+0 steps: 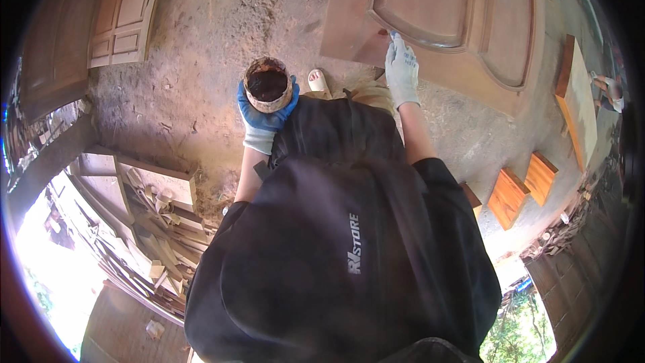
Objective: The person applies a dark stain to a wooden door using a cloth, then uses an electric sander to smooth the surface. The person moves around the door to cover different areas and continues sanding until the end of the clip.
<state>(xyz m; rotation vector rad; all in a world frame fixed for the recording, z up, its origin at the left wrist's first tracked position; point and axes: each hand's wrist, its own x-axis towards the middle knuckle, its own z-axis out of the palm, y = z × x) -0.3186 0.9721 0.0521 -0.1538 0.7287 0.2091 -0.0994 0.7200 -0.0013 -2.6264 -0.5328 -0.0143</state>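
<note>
My left hand (258, 121), in a white glove with a blue palm, is closed around a round, stained pot (270, 103). Dark brown paste or liquid (267, 85) lies inside the pot. On the other side, my right hand (402, 70), in a pale glove, reaches to the lower edge of a brown wooden door (430, 0) with raised moulding. Its fingers are drawn together near the moulding, and whatever is in them is too small to make out. A darker reddish patch (379, 35) shows on the wood beside the fingertips.
Another panelled door (127, 23) stands at the upper left. A pile of wood offcuts (164, 228) lies at the lower left. Orange-brown boards (507, 198) and a larger board (574, 104) are on the right. A sandal (317, 81) shows on the dusty floor between my hands.
</note>
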